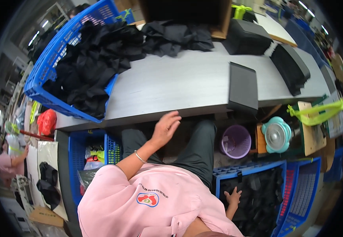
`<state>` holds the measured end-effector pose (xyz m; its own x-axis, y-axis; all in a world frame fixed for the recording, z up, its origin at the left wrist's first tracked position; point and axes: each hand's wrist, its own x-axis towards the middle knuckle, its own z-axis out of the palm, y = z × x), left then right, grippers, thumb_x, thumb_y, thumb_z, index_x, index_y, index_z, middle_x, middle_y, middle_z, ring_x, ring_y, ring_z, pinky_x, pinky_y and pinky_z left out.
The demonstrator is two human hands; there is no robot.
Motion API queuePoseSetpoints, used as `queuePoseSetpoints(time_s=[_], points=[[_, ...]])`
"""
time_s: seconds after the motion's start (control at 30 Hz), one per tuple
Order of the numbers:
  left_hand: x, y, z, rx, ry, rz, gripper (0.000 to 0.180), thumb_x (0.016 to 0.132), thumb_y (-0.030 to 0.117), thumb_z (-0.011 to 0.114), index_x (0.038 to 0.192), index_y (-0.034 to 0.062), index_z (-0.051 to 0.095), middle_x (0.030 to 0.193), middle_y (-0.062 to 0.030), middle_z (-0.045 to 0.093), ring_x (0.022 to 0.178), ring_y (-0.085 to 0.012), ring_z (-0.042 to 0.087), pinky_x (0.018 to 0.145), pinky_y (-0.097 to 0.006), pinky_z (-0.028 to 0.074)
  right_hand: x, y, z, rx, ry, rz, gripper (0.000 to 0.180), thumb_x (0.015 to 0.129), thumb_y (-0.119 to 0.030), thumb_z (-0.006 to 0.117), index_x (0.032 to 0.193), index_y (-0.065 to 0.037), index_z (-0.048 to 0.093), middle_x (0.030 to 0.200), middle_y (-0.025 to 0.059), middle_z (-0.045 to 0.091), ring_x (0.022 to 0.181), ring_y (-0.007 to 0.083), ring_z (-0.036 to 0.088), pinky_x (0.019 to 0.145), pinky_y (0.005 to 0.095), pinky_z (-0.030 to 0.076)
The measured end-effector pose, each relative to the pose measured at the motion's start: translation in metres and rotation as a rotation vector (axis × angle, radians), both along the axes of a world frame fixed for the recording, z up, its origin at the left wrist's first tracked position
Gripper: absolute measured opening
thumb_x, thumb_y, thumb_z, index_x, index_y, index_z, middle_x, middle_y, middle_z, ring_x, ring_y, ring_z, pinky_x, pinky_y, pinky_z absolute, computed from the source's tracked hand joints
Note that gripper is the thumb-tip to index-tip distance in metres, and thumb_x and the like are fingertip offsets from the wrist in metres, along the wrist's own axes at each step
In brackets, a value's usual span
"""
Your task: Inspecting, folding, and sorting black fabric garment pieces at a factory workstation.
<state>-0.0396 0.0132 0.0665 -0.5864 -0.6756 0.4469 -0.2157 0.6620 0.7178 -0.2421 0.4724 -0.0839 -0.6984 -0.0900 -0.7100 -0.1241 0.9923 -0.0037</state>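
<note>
One bare hand, the right (232, 196), is lowered at the person's side, fingers spread, over black pieces (262, 197) lying in a blue crate (258, 167); whether it touches them I cannot tell, and no grip on anything shows. Ahead of it stands a purple bin (243, 147). The left hand (166, 128) hangs above the lap near the table (171, 83) edge — fingers loosely extended, a little bent, holding nothing. A dark block (243, 85) overhangs that front edge. Farther back, crumpled black fabric (88, 67) fills a blue basket (41, 87) at left and spreads across the tabletop — two black stacks, (248, 37) rest at right.
</note>
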Motion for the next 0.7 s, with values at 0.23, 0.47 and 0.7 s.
queuePoseSetpoints(time_s=[0.23,0.47,0.7], points=[[0.078,-0.096,0.004,-0.077,0.023,0.526,0.016,0.093,0.007,0.063,0.107,0.0017,0.070,0.125,-0.0175,0.063,0.116,-0.0340,0.059,0.096,-0.040,0.049,0.032,-0.124,0.062,-0.426,0.266,0.426,0.068,0.085,-0.026,0.074,0.143,-0.003,0.046,0.142,0.0280,0.049,0.119,0.0429,0.056,0.097,0.0502,0.047],[0.148,-0.130,0.031,-0.425,0.004,0.843,0.029,0.085,-0.003,0.066,0.113,0.0039,0.069,0.136,-0.0179,0.056,0.132,-0.0393,0.046,0.108,-0.046,0.039,0.071,-0.259,0.104,-0.671,0.379,0.977,0.051,0.090,-0.011,0.065,0.138,-0.002,0.050,0.138,0.0224,0.054,0.123,0.0375,0.055,0.105,0.0481,0.042],[0.205,-0.205,0.043,-0.513,-0.108,1.172,0.045,0.081,0.000,0.066,0.125,0.0095,0.064,0.133,-0.0128,0.059,0.131,-0.0340,0.045,0.109,-0.051,0.035,0.120,-0.356,0.145,-0.887,0.331,1.313,0.051,0.090,-0.015,0.067,0.137,-0.003,0.052,0.139,0.0184,0.054,0.123,0.0344,0.056,0.107,0.0460,0.042]])
